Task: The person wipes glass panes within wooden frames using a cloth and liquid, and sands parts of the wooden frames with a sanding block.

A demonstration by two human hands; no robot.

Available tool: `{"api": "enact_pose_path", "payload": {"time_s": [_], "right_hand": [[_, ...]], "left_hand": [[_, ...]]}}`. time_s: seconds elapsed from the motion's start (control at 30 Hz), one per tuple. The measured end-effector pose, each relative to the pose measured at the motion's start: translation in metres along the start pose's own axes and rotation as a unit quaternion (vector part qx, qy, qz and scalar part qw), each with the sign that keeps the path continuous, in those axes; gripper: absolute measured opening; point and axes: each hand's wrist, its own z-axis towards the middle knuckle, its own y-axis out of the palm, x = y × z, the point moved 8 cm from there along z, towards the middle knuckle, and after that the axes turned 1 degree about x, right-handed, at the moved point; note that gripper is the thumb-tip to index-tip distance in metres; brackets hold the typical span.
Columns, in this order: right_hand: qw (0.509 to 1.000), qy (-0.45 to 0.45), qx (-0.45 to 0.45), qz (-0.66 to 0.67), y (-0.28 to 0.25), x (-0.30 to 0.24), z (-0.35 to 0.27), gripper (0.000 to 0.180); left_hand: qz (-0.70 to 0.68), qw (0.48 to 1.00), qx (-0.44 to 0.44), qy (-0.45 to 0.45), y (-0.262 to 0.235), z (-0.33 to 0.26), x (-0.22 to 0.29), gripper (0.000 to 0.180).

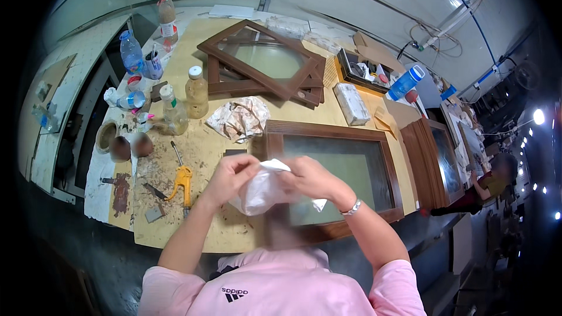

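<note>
Both hands are raised over the near edge of the workbench. My left hand (234,177) pinches one upper edge of a crumpled white cloth (260,192), and my right hand (313,179) has its fingers closed on the other side of it. The cloth hangs between them, bunched and thin. Just beneath my right forearm lies a brown wooden frame (393,178) with a glass pane, flat on the bench. A stained, wadded rag (239,118) rests beyond my left hand. To the left of that hand is a yellow-handled glue gun (182,184).
Stacked brown frames (219,86) lie at the back of the bench (205,231). Bottles (197,93) and small pots (108,137) crowd the left side. A wrapped white block (351,104) and an open box (366,73) are at the right. Another person (497,178) works far right.
</note>
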Motion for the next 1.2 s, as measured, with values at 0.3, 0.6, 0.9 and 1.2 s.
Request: {"api": "enact_pose_path", "payload": {"time_s": [0.3, 0.6, 0.9, 1.2], "right_hand": [[0.865, 0.165, 0.108, 0.462, -0.008, 0.081, -0.027, 0.024], [0.774, 0.205, 0.203, 0.564, -0.006, 0.070, -0.015, 0.022], [0.849, 0.172, 0.138, 0.480, 0.010, 0.063, 0.017, 0.033], [0.721, 0.100, 0.335, 0.598, -0.047, 0.062, -0.011, 0.031]], "left_hand": [[0.518, 0.851, -0.022, 0.084, -0.034, 0.012, -0.092, 0.030], [0.355, 0.904, 0.226, 0.076, -0.093, 0.016, -0.010, 0.013], [0.265, 0.930, 0.195, 0.164, -0.035, 0.010, 0.027, 0.013], [0.072, 0.980, 0.184, -0.033, -0.101, -0.024, -0.033, 0.002]]}}
